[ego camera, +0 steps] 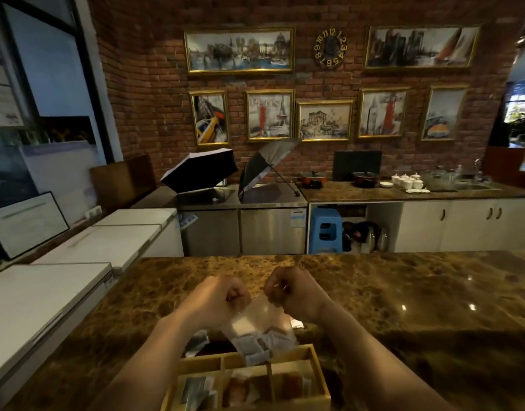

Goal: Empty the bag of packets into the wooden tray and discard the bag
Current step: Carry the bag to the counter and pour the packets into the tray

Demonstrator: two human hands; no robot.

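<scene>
Both hands, left (218, 298) and right (295, 290), pinch the upper corners of the clear bag (257, 320), which looks thin, limp and slippery, best held right there at the corners. Below the grip, packets (255, 348) spill from its lower end into the tray (317, 369), whose compartments already hold packets.

Red brick wall (154, 93) at back w/ gold-framed pictures (240, 50) & a round clock (330, 51). Below it, a long counter (374, 194) w/ pots, white cups, sink at its right end. Two open umbrellas (199, 169) sit on steel fridges (243, 226). Blue stool (326, 229) under counter. Big window (44, 69) on left. Dim light.
</scene>
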